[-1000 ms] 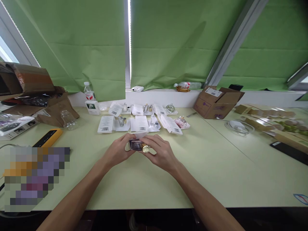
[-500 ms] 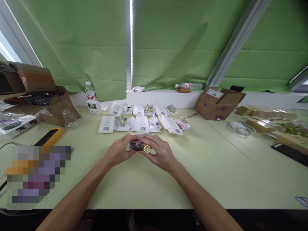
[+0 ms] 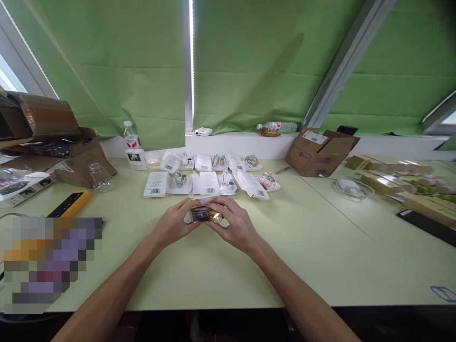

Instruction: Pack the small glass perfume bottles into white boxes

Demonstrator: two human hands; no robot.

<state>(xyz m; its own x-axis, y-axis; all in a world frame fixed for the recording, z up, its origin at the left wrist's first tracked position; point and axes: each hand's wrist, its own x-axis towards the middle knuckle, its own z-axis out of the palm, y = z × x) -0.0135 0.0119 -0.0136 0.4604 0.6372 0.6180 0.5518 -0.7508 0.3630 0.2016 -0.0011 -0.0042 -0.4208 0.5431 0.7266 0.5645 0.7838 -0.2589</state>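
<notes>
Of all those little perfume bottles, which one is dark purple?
The gold-capped bottle held between the left hand and right hand. The others sit by white cards farther back and look clear, except one pink bottle.

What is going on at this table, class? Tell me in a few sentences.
A person grips a small dark bottle with a gold cap between the left hand and right hand, over the table. Behind it lie rows of white packets with glass bottles among them. A cardboard box lies open to the right, and a water bottle stands at the back left.
</notes>
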